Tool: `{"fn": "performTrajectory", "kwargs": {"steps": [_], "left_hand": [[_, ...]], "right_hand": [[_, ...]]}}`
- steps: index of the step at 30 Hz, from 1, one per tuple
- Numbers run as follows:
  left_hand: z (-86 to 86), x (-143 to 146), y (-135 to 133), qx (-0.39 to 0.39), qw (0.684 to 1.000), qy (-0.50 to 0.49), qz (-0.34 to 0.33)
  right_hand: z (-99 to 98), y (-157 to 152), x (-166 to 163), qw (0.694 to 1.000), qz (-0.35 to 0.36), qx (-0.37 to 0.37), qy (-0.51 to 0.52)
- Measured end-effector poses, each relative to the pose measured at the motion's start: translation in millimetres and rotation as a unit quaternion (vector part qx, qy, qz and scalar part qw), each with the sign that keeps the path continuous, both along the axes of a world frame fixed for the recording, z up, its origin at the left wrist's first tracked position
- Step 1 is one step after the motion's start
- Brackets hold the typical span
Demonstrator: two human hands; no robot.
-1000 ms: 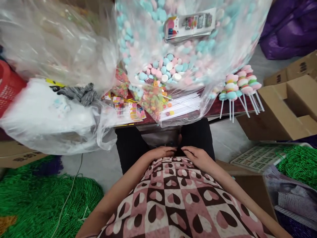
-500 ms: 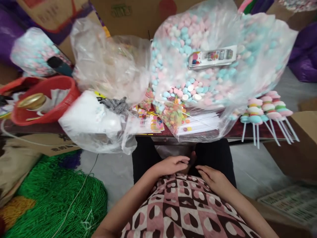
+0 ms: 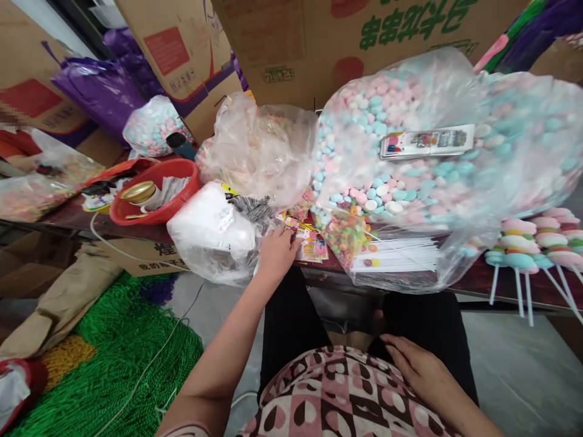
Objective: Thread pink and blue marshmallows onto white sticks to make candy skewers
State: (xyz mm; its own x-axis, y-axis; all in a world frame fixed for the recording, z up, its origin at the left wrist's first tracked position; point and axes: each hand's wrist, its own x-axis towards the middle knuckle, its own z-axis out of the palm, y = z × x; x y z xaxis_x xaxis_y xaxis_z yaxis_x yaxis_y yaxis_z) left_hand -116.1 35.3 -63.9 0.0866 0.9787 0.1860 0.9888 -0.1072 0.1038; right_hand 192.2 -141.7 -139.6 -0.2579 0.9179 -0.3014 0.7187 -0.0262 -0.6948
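Observation:
My left hand [image 3: 279,252] reaches onto the table edge, its fingers apart over the left end of small printed cards [image 3: 314,246] with yellow strips. Beside it on the left is a clear bag of white packaging [image 3: 218,224], close to my thumb side. My right hand [image 3: 412,363] lies on my lap with its fingers stretched out and nothing in it. In front of me, an opened bag of pink, blue and white marshmallows [image 3: 401,194] holds a printed packet stack [image 3: 428,142] on top. White sticks [image 3: 401,255] and ring-shaped gummies [image 3: 344,237] lie at its front.
Finished-looking marshmallow skewers [image 3: 519,243] overhang the table's right end. A red basket [image 3: 182,194] stands left, near a cable [image 3: 113,246]. Green stringy material [image 3: 122,352] covers the floor at left. Large cartons [image 3: 291,36] back the table. Another person's sleeve [image 3: 18,144] shows far left.
My left hand has moved from my lap up and forward to the cards on the table. My right hand stays on my lap. The view has turned left and up.

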Motion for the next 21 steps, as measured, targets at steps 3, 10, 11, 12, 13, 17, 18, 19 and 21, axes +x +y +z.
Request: {"fn": "performTrajectory", "kwargs": {"steps": [3,10,11,12,13,17,18,19,21], "left_hand": [[-6.0,4.0,8.6,-0.013,0.999,0.032,0.014],[-1.7,1.3,12.2,-0.033,0.999,0.012,-0.002],[0.1,-0.3,12.0,-0.035,0.999,0.003,-0.002],[2.2,-1.8,11.8,-0.035,0.999,-0.007,0.0],[4.4,-3.0,11.8,-0.031,0.999,-0.016,0.005],[10.9,-3.8,16.1,-0.017,0.999,-0.028,0.018],[11.0,-2.9,18.4,-0.023,0.999,-0.027,0.016],[10.5,-1.8,21.0,-0.033,0.999,-0.026,0.015],[8.2,0.4,26.9,-0.046,0.998,-0.02,0.031]], "right_hand": [[-2.7,-2.4,1.3,1.0,-0.004,0.007,-0.005],[-4.3,-0.4,-2.3,1.0,0.001,0.022,0.001],[-3.9,0.3,-3.0,1.0,0.003,0.025,0.003],[-3.5,0.8,-3.6,1.0,0.004,0.027,0.005],[-3.2,1.2,-4.0,1.0,0.005,0.028,0.006],[-2.9,1.8,-4.4,1.0,0.001,0.024,0.003],[-2.7,1.7,-4.5,1.0,0.002,0.024,0.004],[-2.4,1.7,-4.6,1.0,0.002,0.023,0.005],[-1.4,1.5,-4.8,1.0,0.002,0.02,0.007]]}}
